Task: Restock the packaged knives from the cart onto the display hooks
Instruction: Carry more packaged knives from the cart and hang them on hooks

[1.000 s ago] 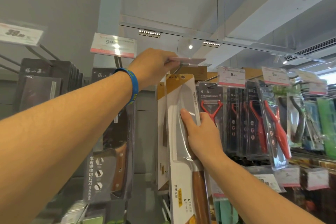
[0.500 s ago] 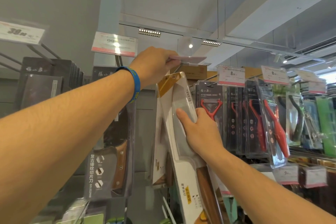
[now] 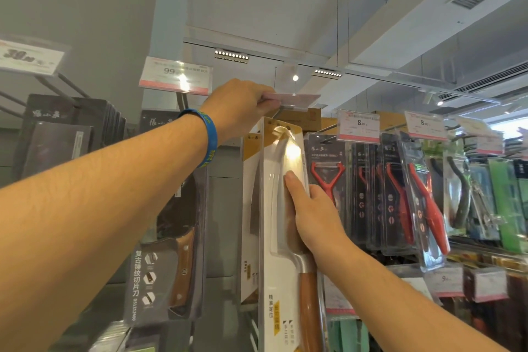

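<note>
My right hand (image 3: 311, 217) grips the packaged knife (image 3: 278, 208), its long axis vertical: blade up, wooden handle down. My left hand (image 3: 243, 106) pinches the price tag (image 3: 294, 98) above it.

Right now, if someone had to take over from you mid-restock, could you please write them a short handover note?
Left hand: pinches the price tag, holding it flipped up at the front of the hook.
Right hand: grips the packaged knife, thumb on the blister front, fingers behind.
Position: the pack is upright, its top just under the raised tag. I cannot tell whether its hang hole is on the hook.
Done: a matching pack already hangs right behind it.
Left: seat this pack, lower the tag, and fetch more from the cart, which is out of view.
</note>
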Demonstrator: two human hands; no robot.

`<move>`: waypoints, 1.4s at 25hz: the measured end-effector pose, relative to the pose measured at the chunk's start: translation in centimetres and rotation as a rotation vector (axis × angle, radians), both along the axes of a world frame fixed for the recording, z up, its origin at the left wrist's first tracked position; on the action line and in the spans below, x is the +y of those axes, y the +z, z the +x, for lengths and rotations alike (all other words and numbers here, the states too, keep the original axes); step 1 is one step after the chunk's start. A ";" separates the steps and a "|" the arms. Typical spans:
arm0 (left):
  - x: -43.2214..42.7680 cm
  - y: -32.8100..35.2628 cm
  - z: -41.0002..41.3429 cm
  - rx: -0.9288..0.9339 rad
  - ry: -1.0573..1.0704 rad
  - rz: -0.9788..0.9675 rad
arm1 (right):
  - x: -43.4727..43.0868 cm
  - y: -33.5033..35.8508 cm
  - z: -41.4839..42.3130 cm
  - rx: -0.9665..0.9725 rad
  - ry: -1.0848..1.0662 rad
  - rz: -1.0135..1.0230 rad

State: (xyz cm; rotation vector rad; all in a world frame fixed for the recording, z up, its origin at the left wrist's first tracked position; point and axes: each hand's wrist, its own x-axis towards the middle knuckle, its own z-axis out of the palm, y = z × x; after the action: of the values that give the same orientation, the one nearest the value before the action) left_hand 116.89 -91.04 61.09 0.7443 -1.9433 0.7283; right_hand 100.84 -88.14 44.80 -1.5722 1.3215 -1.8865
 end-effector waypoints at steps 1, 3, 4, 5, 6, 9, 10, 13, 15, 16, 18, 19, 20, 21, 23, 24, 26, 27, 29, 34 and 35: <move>0.0 0.0 0.0 0.001 0.000 0.004 | 0.0 0.0 0.1 -0.001 0.019 0.029; 0.2 -0.1 -0.2 0.009 0.000 0.010 | 0.0 0.0 0.3 0.068 0.003 0.030; 0.3 0.0 -0.3 0.012 0.004 0.011 | 0.1 0.0 0.3 0.116 -0.021 0.014; 0.4 0.0 -0.4 0.013 0.007 0.013 | 0.1 0.0 0.3 0.151 -0.052 -0.003; 0.4 0.1 -0.5 0.016 0.007 0.015 | 0.2 0.0 0.2 0.174 -0.084 -0.020; 0.4 0.0 -0.7 0.038 0.008 0.030 | 0.4 0.0 -0.4 0.226 -0.156 -0.051; 0.4 0.0 -0.7 0.041 0.008 0.036 | 0.6 0.2 -0.6 0.234 -0.165 -0.051; 0.6 0.1 -0.7 0.046 0.001 0.038 | 1.0 0.6 -0.8 0.298 -0.241 -0.072; 0.7 0.1 -0.6 0.048 -0.002 0.040 | 0.9 0.6 -0.4 0.333 -0.252 -0.054; 0.7 0.1 -0.6 0.048 0.004 0.041 | 0.7 0.5 0.0 0.324 -0.219 -0.037; 0.9 0.0 -0.6 0.044 0.022 0.035 | 0.5 0.5 1.0 0.298 -0.152 -0.002; 1.0 -0.1 -0.6 0.042 0.027 0.032 | 0.5 0.5 1.4 0.293 -0.142 0.001; 1.1 -0.1 -0.6 0.038 0.030 0.032 | 0.4 0.6 1.6 0.280 -0.139 -0.011; 1.2 -0.1 -0.5 0.032 0.031 0.033 | 0.3 0.5 1.6 0.256 -0.141 -0.036; 1.2 -0.1 -0.4 0.018 0.034 0.033 | 0.2 0.1 1.1 0.169 -0.162 -0.090; 1.2 -0.1 -0.4 0.014 0.036 0.034 | 0.1 -0.2 0.7 0.119 -0.168 -0.097; 1.2 -0.1 -0.5 0.020 0.035 0.033 | -0.1 -0.8 0.2 0.090 -0.155 -0.073; 1.2 0.0 -0.5 0.026 0.037 0.031 | -0.1 -1.0 0.1 0.105 -0.147 -0.060; 1.3 0.1 -0.7 0.032 0.041 0.026 | -0.2 -0.6 0.3 0.138 -0.147 -0.062; 1.6 0.0 -0.5 0.035 0.066 0.037 | -0.6 0.1 1.4 0.227 -0.188 -0.116; 1.7 -0.1 -0.4 0.029 0.066 0.035 | -0.8 -0.2 1.4 0.220 -0.199 -0.124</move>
State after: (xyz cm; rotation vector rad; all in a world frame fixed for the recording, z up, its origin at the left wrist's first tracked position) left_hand 116.47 -89.38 61.04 0.8400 -1.9174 0.7210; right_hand 102.27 -88.91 44.63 -1.8145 1.5294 -1.9919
